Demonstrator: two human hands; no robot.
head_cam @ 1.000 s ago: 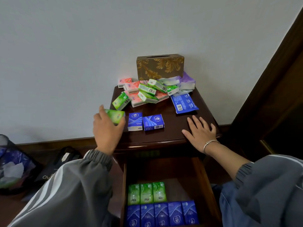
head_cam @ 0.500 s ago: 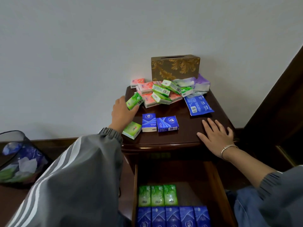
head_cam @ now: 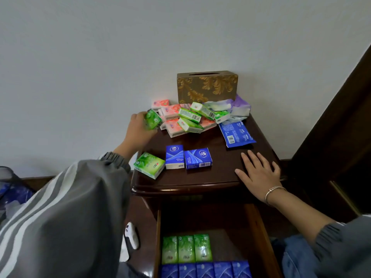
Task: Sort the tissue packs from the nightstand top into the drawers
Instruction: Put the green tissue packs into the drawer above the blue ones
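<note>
Three loose packs lie in a row near the front edge of the nightstand top (head_cam: 210, 177): a green pack (head_cam: 149, 165) at the left corner, just beside the rim and turned at a slant, then a blue pack (head_cam: 174, 156) standing with its long axis running front to back, then a second blue pack (head_cam: 198, 158) lying crosswise, the three touching or nearly so. Bare wood lies open between this row and the heap of pink and green packs (head_cam: 186, 119) piled against the gold tissue box (head_cam: 207, 86) at the wall. A flat blue wipes packet (head_cam: 235, 134) lies toward the right edge, its long axis slanting from back to front. The left hand (head_cam: 138, 130) is at the left edge of the heap, fingers closed around a small green pack (head_cam: 153, 119) held tilted, blurred. The right hand (head_cam: 259, 173) lies flat on the front right corner, fingers spread, holding nothing. Below, the open drawer (head_cam: 259, 237) holds a row of three green packs (head_cam: 186, 248) with long axes front to back, and a row of blue packs (head_cam: 205, 269) in front of them; room remains to the right of the green row.
</note>
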